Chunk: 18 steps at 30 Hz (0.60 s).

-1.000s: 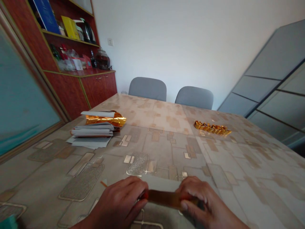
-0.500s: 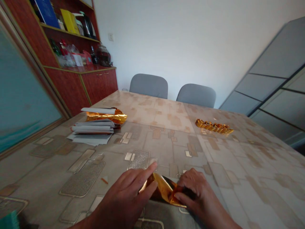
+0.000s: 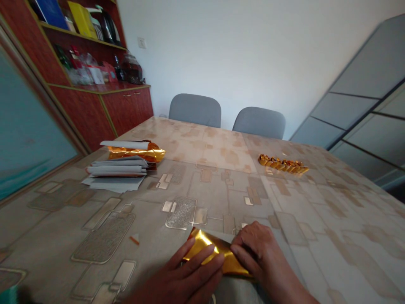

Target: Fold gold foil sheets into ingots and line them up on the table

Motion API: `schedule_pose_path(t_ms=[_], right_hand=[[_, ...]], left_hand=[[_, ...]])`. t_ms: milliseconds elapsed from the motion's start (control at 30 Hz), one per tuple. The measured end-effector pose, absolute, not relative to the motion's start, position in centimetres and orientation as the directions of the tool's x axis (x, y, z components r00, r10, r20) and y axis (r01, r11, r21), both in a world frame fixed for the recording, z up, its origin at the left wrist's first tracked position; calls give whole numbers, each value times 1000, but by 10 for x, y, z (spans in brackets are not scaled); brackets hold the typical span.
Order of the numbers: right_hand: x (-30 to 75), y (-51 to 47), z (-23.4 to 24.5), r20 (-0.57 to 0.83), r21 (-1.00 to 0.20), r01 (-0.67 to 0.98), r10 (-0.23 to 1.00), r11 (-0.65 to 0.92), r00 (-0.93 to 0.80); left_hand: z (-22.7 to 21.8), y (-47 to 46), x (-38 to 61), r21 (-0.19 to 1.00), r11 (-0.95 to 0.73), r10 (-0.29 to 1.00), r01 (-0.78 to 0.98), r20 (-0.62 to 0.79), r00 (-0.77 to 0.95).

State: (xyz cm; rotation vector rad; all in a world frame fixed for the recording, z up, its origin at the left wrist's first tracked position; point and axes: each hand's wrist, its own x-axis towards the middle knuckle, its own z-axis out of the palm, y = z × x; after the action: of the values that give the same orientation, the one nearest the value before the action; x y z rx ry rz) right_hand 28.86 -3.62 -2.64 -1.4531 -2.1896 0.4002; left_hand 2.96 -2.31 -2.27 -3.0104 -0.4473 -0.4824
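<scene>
A sheet of gold foil paper (image 3: 234,262), folded over, lies on the table close in front of me. My left hand (image 3: 190,274) rests on its left part, the fingers stretched out and slightly apart. At the paper's right end, my right hand (image 3: 261,253) is closed, thumb and bent forefinger gripping the edge; the other fingertips are hidden. Farther right stands a row of several small folded gold foil pieces (image 3: 282,164). To the left is a stack of grey-white backed paper sheets (image 3: 115,171), with crumpled gold foil (image 3: 136,153) behind it.
A patterned cloth covers the table (image 3: 202,190). A small orange-and-white scrap (image 3: 134,240) lies left of my hands. Two grey chairs (image 3: 194,110) stand at the far edge, by the wall. A red-brown cabinet (image 3: 126,105) holding bottles and a jar is at the back left.
The foil paper was bent up between both hands and now lies flatter. My left hand has come down, its fingers flat across the paper. My right hand stays at the right end.
</scene>
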Motion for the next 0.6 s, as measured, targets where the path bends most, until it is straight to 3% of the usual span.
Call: schedule_pose_path(t_ms=[367,600], right_hand=[[280,-32,-27,332,-314,866,900,388,-282],[281,-27,-30,376,-179,889,865,421,-333]], left_hand=[[-35,-25,29,-24,-940,320,341,292,901],[-21,-24,29,13,-941,329,338,269,905]])
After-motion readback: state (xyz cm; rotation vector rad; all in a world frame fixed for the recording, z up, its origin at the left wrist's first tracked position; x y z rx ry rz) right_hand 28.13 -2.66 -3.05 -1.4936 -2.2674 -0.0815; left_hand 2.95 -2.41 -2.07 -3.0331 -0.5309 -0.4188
